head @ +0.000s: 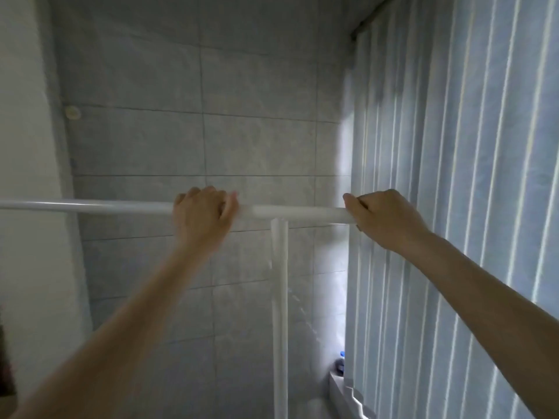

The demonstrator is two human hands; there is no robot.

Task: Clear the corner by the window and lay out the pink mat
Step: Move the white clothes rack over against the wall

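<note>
A white rack stands in the corner by the window, its top rail [90, 206] running level across the view and its upright post [279, 297] dropping from the rail's middle. My left hand [202, 211] grips the rail just left of the post. My right hand [381, 217] grips the rail's right end, close to the blinds. Both arms reach forward and up. No pink mat is in view.
Grey wall tiles [187, 140] fill the space behind the rack. Vertical blinds [453, 192] cover the window on the right. A small bottle with a blue cap [341, 361] sits on the sill ledge [338, 385] at the lower right.
</note>
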